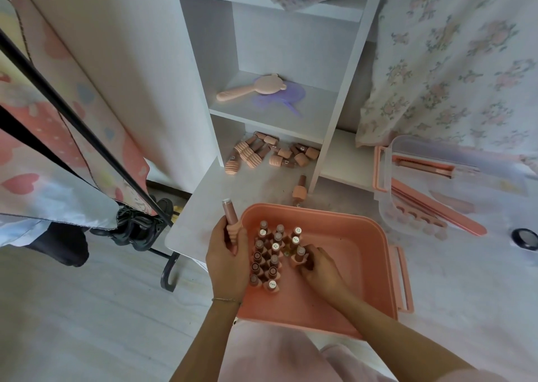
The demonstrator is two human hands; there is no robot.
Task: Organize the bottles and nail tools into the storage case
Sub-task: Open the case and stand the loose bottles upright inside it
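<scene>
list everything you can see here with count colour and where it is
storage case: one, pink, open on the floor in front of the person
standing bottles: about sixteen, pink-brown, in rows at the case's left
loose bottles: a dozen or so, pink, lying on the bottom shelf
single bottle: one, pink, on the floor before the shelf
clear tray: one, transparent, right of the case, holding nail files
hand mirror: one, peach, middle shelf
left hand: grip on a bottle at the case's edge
right hand: grip on a bottle inside the case
</scene>
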